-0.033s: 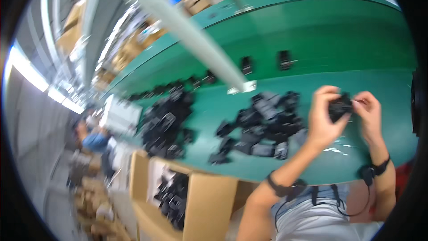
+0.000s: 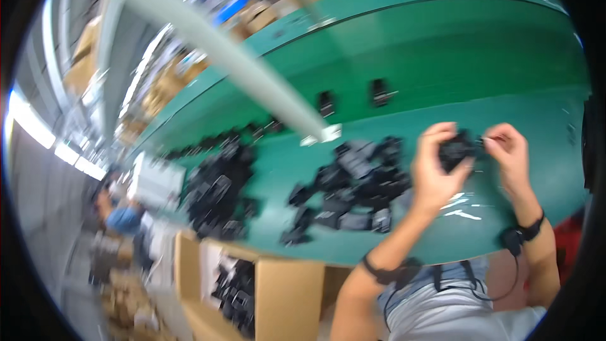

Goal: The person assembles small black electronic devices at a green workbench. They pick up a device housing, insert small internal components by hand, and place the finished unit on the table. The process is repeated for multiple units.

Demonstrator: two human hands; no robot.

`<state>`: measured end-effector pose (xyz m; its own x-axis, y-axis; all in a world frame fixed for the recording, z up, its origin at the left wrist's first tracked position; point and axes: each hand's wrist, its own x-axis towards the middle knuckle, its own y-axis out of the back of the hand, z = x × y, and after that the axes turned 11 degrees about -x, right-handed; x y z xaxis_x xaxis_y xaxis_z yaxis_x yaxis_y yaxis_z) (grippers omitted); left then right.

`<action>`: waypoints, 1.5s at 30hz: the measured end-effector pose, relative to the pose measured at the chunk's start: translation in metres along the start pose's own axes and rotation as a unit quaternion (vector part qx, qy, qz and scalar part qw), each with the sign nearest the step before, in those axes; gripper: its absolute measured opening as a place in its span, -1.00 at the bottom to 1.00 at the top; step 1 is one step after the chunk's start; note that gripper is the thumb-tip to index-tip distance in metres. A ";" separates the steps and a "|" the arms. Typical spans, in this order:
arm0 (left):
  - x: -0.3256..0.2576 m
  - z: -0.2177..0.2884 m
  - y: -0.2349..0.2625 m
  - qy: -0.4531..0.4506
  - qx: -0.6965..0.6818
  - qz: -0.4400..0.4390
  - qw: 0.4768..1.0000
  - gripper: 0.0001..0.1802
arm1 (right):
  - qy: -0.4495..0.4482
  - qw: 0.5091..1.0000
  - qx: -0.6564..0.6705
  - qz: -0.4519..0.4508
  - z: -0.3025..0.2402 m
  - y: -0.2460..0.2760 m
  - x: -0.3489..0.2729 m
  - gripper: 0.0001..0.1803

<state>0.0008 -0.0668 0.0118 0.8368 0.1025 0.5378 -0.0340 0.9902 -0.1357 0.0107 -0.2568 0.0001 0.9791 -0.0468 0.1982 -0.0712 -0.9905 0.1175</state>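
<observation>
Small black part (image 2: 456, 149) pinched between both hands, above the green table (image 2: 505, 120). Left hand (image 2: 435, 167) curled around its left side, fingers closed on it; right hand (image 2: 510, 151) gripping its right end with fingertips together. Just left of the fingers, a heap of black parts (image 2: 353, 183) on the table. Farther left, a second heap (image 2: 218, 192), and below it an open cardboard box (image 2: 284, 290) holding more. Beyond the fingers, 2 single black parts (image 2: 379, 91) near the table's far edge; blurred workshop behind.

Two hands, left hand (image 2: 435, 173) and right hand (image 2: 510, 151), on one small black part (image 2: 457, 148). Two big piles of black parts (image 2: 360, 183) on the green counter (image 2: 505, 57), too blurry to count, two loose parts (image 2: 379, 91) at its far edge, one cardboard box (image 2: 287, 293).
</observation>
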 end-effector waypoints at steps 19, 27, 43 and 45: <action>-0.001 -0.003 0.015 0.336 -0.347 -0.173 0.859 -0.26 | 0.411 0.893 -0.163 -0.082 -0.042 0.014 -0.009 -0.81; -0.004 -0.007 0.013 0.349 -0.393 -0.179 0.832 -0.26 | 0.366 0.920 -0.137 -0.019 -0.043 0.010 -0.018 -0.78; -0.001 -0.001 0.006 0.331 -0.307 -0.183 0.873 -0.28 | 0.388 0.878 -0.280 0.027 -0.043 0.010 -0.027 -0.75; 0.002 0.003 0.007 0.338 -0.298 -0.211 0.868 -0.28 | 0.376 0.883 -0.280 0.023 -0.042 0.009 -0.032 -0.76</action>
<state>0.0010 -0.0593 0.0146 0.8425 -0.5353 0.0606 0.4728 0.6806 -0.5597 -0.0289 -0.2583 0.0360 0.5850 0.2228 0.7798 -0.3963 -0.7604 0.5145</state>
